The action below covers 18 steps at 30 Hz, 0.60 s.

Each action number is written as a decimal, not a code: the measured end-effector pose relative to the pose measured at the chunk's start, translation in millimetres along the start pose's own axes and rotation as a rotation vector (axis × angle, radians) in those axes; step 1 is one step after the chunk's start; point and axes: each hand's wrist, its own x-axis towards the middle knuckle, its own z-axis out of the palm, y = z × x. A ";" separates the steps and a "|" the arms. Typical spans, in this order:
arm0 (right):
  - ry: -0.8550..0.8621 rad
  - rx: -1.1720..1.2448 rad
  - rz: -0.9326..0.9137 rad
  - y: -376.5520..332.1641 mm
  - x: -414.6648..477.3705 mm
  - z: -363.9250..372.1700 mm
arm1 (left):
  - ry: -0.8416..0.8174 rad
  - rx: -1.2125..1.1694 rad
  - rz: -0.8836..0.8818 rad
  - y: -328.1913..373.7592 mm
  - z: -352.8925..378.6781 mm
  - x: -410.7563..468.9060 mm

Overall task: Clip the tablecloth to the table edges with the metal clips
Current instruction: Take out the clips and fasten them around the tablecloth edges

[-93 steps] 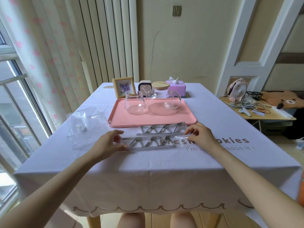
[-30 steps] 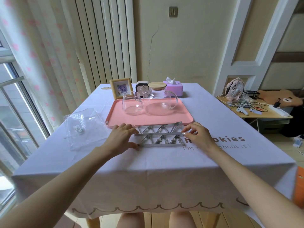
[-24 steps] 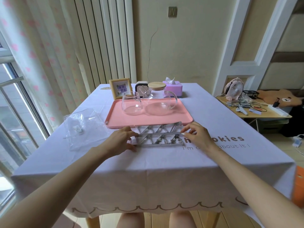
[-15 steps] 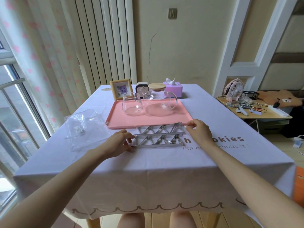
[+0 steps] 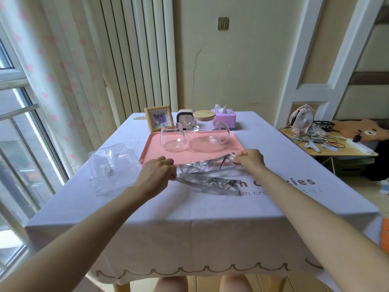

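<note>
**Both hands grip the ends of the wrapped clip bundle**

Curled round the left end of the bundle, the left hand (image 5: pixel 156 175) holds the silver metal clips (image 5: pixel 210 186), long strips with triangular springs between them. The right hand (image 5: pixel 250 160) pinches the crinkled clear plastic wrapping (image 5: pixel 199 165) at the bundle's far right corner, thumb and fingers pressed together on it.

The nearer row of clips lies flat on the pale lilac tablecloth (image 5: pixel 189 218), across its brown lettering. The farther row angles up toward the right hand, just in front of the flat pink tray (image 5: pixel 154 149).

The tray carries a clear glass mug (image 5: pixel 172 138) and a glass teapot with a wooden lid (image 5: pixel 207 133). An empty clear plastic bag (image 5: pixel 111 165) lies on the cloth left of the left hand. The cloth's scalloped near edge hangs loose over the table.
</note>
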 end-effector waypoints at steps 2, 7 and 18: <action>0.012 -0.006 -0.030 -7.7 1.1 -2.6 | 0.019 0.000 -0.020 -2.0 -2.4 5.7; 0.110 -0.032 -0.124 -33.0 3.7 -15.4 | 0.045 0.005 -0.118 -4.6 -4.6 11.2; 0.147 0.081 -0.144 -64.0 7.3 -25.3 | -0.180 -0.006 -0.008 -19.3 8.4 9.2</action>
